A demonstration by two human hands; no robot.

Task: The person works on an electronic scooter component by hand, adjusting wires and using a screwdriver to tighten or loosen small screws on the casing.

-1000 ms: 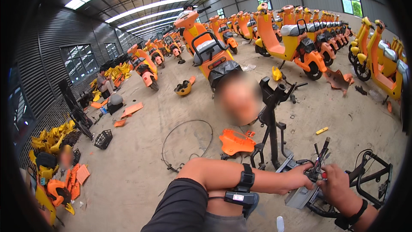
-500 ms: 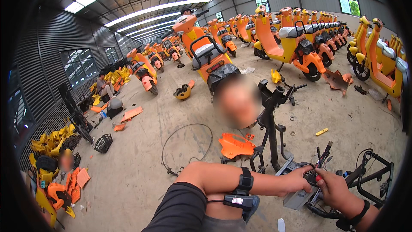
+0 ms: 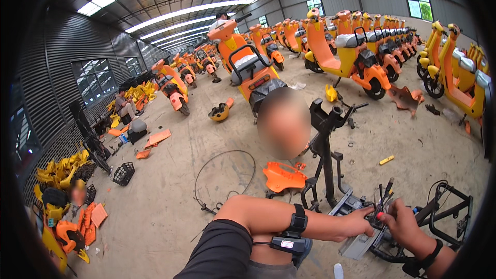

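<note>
My right hand (image 3: 405,227) is closed around a small red-ended tool (image 3: 381,216), its kind mostly hidden by my fingers. It works over a bunch of black cables (image 3: 384,192) standing up from a grey metal box (image 3: 355,248). From the left, my left hand (image 3: 355,224) reaches across and grips the box beside the cables, its forefinger stretched toward them. The box lies at the foot of a bare black scooter frame (image 3: 325,168). More black frame tubing (image 3: 454,206) extends to the right of my right hand.
An orange plastic panel (image 3: 284,176) and a looped cable (image 3: 226,150) lie on the concrete floor. A yellow-handled tool (image 3: 386,159) rests beyond my hands. Orange-and-yellow scooters (image 3: 330,57) stand in rows behind. A black basket (image 3: 123,173) and yellow panels (image 3: 62,170) are at left.
My right hand has shifted slightly up and to the right, and the red-ended tool has tipped. The cables have moved a little; my left hand stays at the box.
</note>
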